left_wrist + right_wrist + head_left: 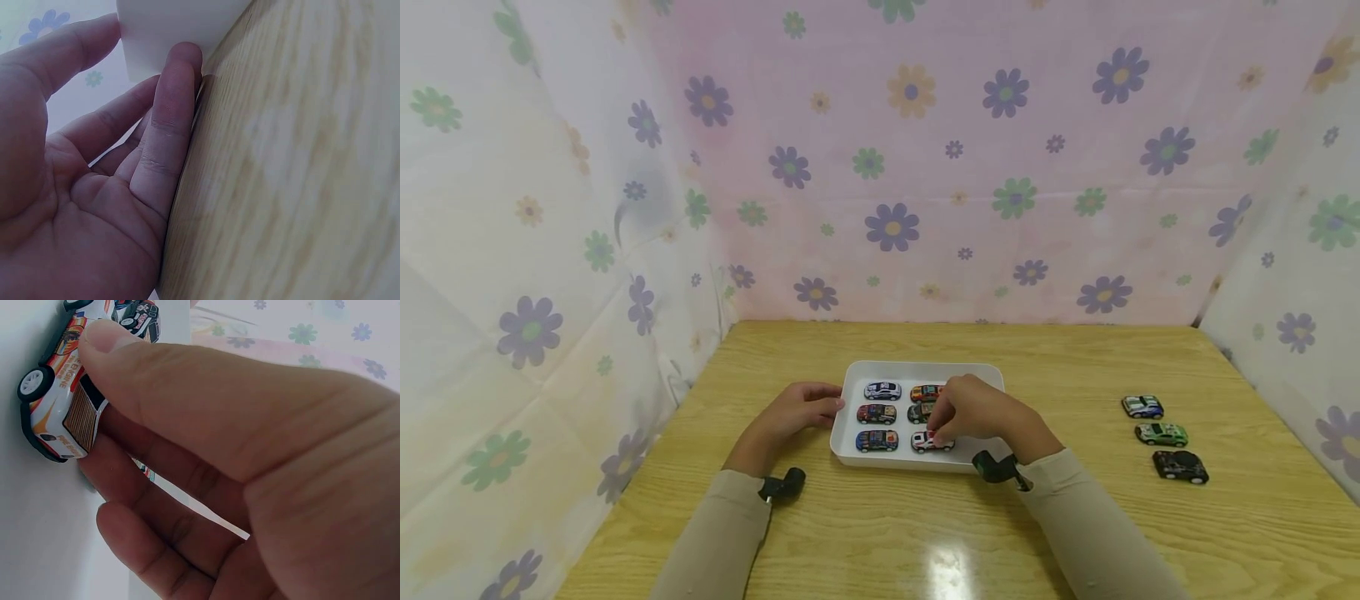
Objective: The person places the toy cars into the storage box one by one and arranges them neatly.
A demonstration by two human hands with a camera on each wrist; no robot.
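Head view: at lower centre, the right hand (983, 407) pinches a small white-and-red toy car (931, 442) between thumb and fingers, likely for precise alignment, inside a shallow white rectangular tray (925, 364). Left of centre, the left hand (793, 414) rests relaxed fingers against the tray's wall, grasping nothing, probably steadying it.

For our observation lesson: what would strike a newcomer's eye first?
Probably the white tray of toy cars on the table, with the right hand pinching a car in its near row and the left hand touching its left end. Behind rises a flowery pink cloth; three more cars sit farther right.
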